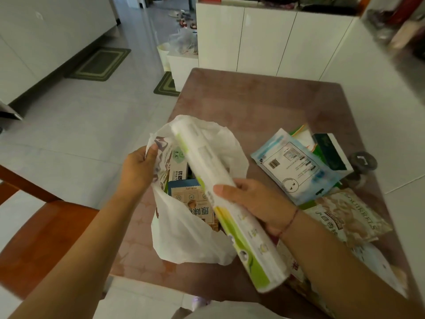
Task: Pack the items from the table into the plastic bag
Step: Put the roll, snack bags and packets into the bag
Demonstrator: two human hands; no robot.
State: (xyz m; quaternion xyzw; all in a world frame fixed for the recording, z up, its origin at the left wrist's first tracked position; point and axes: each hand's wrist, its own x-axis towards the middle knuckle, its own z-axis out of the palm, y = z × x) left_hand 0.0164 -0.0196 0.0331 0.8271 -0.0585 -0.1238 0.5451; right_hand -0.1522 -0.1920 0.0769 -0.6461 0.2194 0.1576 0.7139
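A white plastic bag (184, 238) stands open on the left part of the brown table (253, 104). My left hand (140, 169) pinches its left rim and holds the mouth open. My right hand (255, 203) grips a long white and green box (207, 162) around its middle. The box lies slanted across the bag's mouth, its far end over the back rim and its near end sticking out toward me. Inside the bag I see a blue and beige snack pack (195, 203) and a pale carton (179, 169).
To the right on the table lie a white and blue pouch (296, 166), a dark green and white box (331, 153), a beige snack bag (349, 217) and a dark jar (361, 162). A wooden chair (34, 226) stands at the left. White cabinets (264, 40) stand behind the table.
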